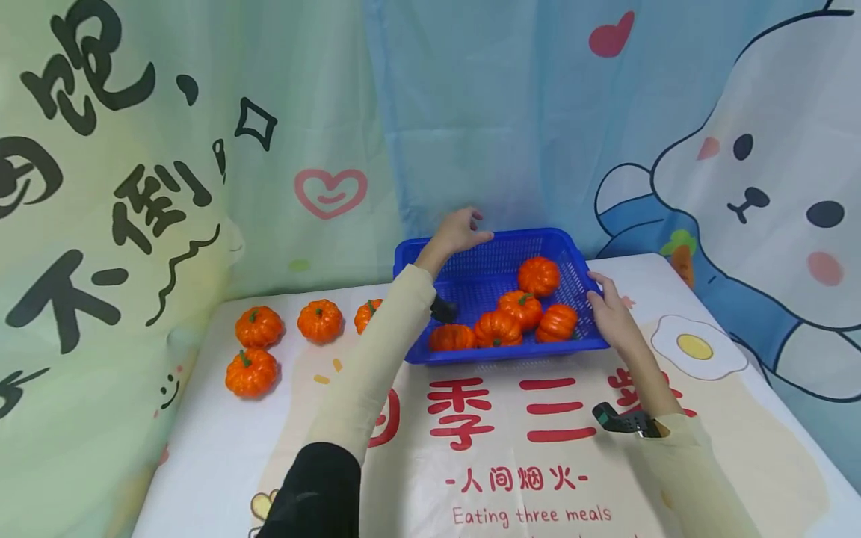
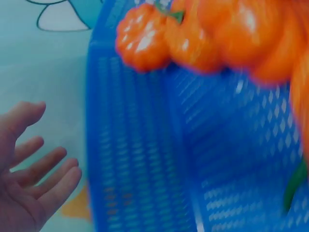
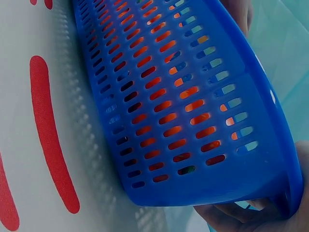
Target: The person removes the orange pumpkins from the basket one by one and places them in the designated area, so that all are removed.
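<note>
A blue plastic basket (image 1: pixel 498 357) with slotted walls stands at the back of the table, with several small orange pumpkins (image 1: pixel 538 277) in it. My left hand (image 1: pixel 460 232) is over the basket's back left rim, fingers loosely extended and holding nothing. The left wrist view shows that hand (image 2: pixel 34 174) beside the basket's wall (image 2: pixel 96 145), apart from it. On the right side, my right hand (image 1: pixel 613 314) grips the basket's rim. In the right wrist view, its fingers (image 3: pixel 227 217) curl under the rim while the thumb side lies outside.
Left of the basket, several more pumpkins (image 1: pixel 320 321) lie on the printed white tablecloth (image 1: pixel 498 418); my left sleeve (image 1: pixel 377 359) partly covers one. A patterned curtain (image 1: pixel 464 112) hangs directly behind the table. Dark wrist cameras (image 1: pixel 625 422) sit on both arms.
</note>
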Available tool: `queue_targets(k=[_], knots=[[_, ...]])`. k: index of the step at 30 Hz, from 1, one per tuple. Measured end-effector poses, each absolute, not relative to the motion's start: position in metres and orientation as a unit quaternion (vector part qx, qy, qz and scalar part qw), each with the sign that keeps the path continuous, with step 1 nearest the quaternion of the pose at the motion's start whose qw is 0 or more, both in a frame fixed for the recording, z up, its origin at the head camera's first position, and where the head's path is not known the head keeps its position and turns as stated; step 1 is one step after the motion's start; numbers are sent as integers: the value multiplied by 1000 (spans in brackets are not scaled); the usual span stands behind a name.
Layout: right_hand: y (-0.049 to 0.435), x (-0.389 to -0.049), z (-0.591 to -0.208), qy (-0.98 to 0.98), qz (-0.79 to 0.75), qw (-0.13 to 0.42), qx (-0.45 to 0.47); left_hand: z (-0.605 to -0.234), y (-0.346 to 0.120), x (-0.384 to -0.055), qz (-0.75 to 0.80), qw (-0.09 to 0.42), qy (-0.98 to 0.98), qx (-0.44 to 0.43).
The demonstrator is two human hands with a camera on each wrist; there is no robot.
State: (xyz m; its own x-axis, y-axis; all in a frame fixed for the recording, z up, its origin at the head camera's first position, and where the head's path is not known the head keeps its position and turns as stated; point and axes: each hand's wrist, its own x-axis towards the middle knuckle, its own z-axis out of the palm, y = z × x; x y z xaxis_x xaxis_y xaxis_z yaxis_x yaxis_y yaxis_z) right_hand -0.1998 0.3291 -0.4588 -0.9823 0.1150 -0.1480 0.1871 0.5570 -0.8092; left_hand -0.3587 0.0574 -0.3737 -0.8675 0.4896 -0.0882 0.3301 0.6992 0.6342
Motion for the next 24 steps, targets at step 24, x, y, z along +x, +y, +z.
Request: queue_targets(k=[24], knots=[[329,-199,-459,885,-455,37,92,-429,127,-340,276,258,865,330]])
